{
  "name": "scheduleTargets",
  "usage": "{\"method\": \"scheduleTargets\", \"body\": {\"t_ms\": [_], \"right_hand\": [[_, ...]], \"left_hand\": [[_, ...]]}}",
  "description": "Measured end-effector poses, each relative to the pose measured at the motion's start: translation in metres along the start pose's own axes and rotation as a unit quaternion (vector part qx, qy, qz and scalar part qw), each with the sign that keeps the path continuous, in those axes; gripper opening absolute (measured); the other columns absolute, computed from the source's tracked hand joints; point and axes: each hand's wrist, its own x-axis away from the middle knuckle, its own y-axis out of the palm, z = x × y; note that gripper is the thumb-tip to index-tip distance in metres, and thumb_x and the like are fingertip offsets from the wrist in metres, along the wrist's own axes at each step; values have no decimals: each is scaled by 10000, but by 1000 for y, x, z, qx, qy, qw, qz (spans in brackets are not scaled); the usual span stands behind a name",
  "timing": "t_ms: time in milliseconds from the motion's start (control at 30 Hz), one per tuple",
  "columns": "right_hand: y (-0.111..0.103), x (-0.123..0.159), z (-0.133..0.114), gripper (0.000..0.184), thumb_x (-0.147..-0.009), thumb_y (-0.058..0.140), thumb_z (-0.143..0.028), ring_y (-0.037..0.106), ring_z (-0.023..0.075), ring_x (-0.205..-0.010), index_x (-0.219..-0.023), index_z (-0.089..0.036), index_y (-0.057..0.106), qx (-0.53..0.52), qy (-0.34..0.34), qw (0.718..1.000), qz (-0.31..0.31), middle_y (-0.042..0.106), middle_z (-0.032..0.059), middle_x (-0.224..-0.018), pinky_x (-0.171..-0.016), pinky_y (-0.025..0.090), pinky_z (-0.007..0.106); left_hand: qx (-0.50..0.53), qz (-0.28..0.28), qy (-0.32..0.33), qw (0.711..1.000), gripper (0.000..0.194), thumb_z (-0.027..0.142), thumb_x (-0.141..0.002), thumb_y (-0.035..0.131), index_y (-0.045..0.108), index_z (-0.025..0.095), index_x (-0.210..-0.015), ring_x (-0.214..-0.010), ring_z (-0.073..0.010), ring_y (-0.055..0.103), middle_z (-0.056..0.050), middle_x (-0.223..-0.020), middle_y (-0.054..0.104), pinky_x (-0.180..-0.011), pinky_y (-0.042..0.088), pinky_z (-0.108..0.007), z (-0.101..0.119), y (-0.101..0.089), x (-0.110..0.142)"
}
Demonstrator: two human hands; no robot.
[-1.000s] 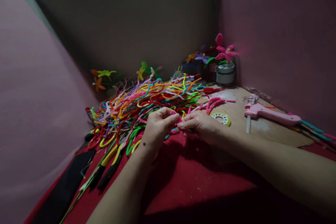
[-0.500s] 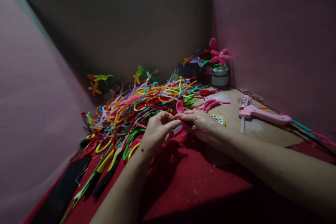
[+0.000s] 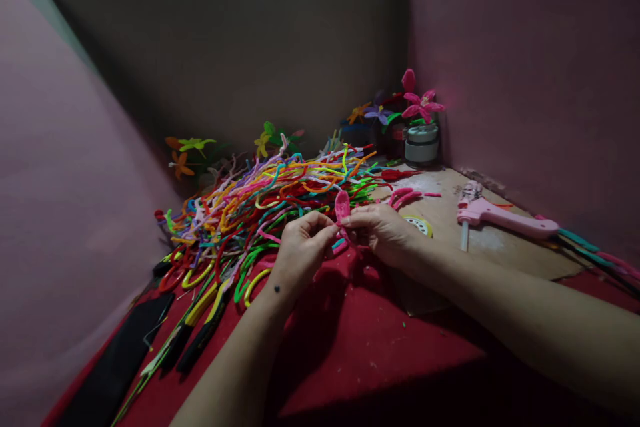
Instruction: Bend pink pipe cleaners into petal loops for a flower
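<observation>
A pink pipe cleaner (image 3: 343, 205), bent into a petal-like loop, stands upright between my two hands in the middle of the view. My left hand (image 3: 307, 243) pinches its lower end between thumb and forefinger. From the other side my right hand (image 3: 383, 230) grips the same pink piece just below the loop, fingers curled. Where the ends meet is partly covered by my fingertips. Right behind my hands spreads a big heap of pipe cleaners (image 3: 280, 180) in many colours.
A pink glue gun (image 3: 515, 217) lies on a brown board (image 3: 505, 260) at the right, near a yellow-rimmed roll (image 3: 423, 225). Pliers (image 3: 200, 337) and a black flat object (image 3: 120, 353) lie at the left. A pink flower (image 3: 423, 105) stands in a grey jar (image 3: 421, 147) behind.
My fingers have shifted slightly around the base of the pink loop, and more of the loop shows above them. The whole view has moved a little.
</observation>
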Motion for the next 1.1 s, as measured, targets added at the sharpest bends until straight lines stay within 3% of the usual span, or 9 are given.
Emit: {"method": "scheduleTargets", "body": {"t_ms": [233, 333, 400, 500, 567, 667, 767, 900, 1100], "right_hand": [[4, 3, -1, 115, -565, 607, -176, 380, 66, -424, -476, -137, 547, 130, -38, 990, 35, 469, -27, -433, -459, 279, 238], [5, 4, 2, 90, -573, 590, -185, 393, 71, -429, -499, -136, 573, 160, -61, 984, 49, 479, -28, -441, -451, 273, 235], [5, 5, 4, 82, -570, 581, -185, 380, 68, -417, -502, -140, 573, 176, -62, 980, 66, 471, -36, -432, -439, 258, 234], [4, 5, 7, 97, -565, 568, -171, 359, 64, -401, -476, -146, 538, 164, -53, 982, 73, 447, -46, -413, -428, 247, 232], [4, 4, 8, 116, -568, 566, -166, 368, 63, -409, -465, -147, 515, 129, -56, 988, 57, 445, -46, -416, -434, 260, 229], [3, 2, 8, 91, -578, 589, -173, 418, 69, -446, -505, -138, 548, 60, -62, 996, 26, 497, -29, -467, -466, 303, 223], [4, 0, 7, 57, -577, 626, -177, 473, 81, -493, -577, -124, 606, 11, -49, 999, 2, 559, -3, -537, -496, 340, 223], [4, 1, 5, 54, -578, 647, -164, 474, 78, -493, -574, -122, 612, -6, -48, 999, -3, 561, -3, -546, -480, 332, 216], [5, 4, 4, 56, -593, 653, -167, 468, 80, -511, -629, -127, 641, 28, -80, 996, -9, 568, -8, -568, -524, 342, 229]], "left_hand": [[-34, 4, -13, 999, 138, 243, -653, 602, 540, 156, -566, -363, -60, 365, 48, -419, 462, -394, 281, -187, 0, -4, -2], [-105, 57, 67, 991, 138, 250, -661, 595, 557, 163, -561, -431, -83, 406, 22, -479, 495, -451, 300, -203, -7, 1, 1], [-191, 87, 157, 965, 115, 230, -673, 580, 570, 173, -574, -518, -107, 447, -6, -558, 528, -513, 312, -214, -13, 6, 4], [-307, 73, 240, 918, 107, 196, -704, 539, 579, 186, -605, -592, -130, 462, -38, -647, 541, -551, 303, -227, -17, 13, 7], [-314, 51, 250, 914, 117, 202, -730, 521, 586, 188, -634, -614, -135, 468, -44, -683, 547, -567, 313, -229, -15, 14, 8], [-202, 44, 202, 957, 126, 259, -751, 536, 600, 179, -677, -638, -131, 486, -30, -689, 560, -607, 352, -224, -7, 7, 5], [-30, 21, 78, 996, 141, 293, -718, 594, 608, 154, -699, -600, -110, 490, -5, -649, 565, -587, 372, -214, -2, -3, 0], [117, -77, -32, 990, 181, 299, -690, 649, 618, 130, -748, -613, -94, 523, -13, -687, 601, -599, 388, -204, -7, -9, -4], [219, -120, -93, 964, 227, 305, -711, 641, 646, 101, -809, -677, -128, 591, -80, -774, 663, -684, 434, -250, -15, -7, -7]]}}
